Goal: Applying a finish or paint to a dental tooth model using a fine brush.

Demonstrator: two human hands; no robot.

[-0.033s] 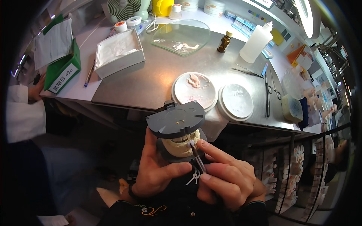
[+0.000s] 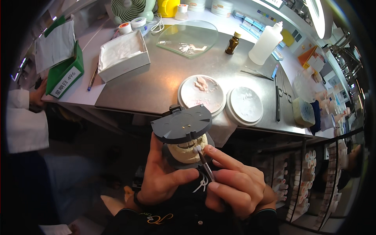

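My left hand (image 2: 164, 176) grips a dental model in a dark grey plastic articulator (image 2: 182, 124), holding it just off the bench's near edge. Between the articulator's plates sits a cream plaster tooth cast (image 2: 184, 152). In my right hand (image 2: 235, 184) is a slim brush (image 2: 206, 166) with a metal-coloured shaft, pinched between thumb and fingers. Its dark tip touches a small whitish tooth (image 2: 197, 149) on the cast's right side. The right index fingertip rests beside that tooth, at the cast's edge. My fingers behind the articulator are hidden.
Two round white dishes (image 2: 246, 105) stand just beyond the model, the left one bearing pinkish paste. Farther back are a glass slab (image 2: 188, 35), a brown bottle (image 2: 233, 43) and a white squeeze bottle (image 2: 266, 44). Tweezers (image 2: 256, 73) lie right. Another person's sleeve (image 2: 27, 121) shows left.
The articulator and cast have shifted very slightly left. The brush tip stays at the whitish tooth, and both hands keep their grips.
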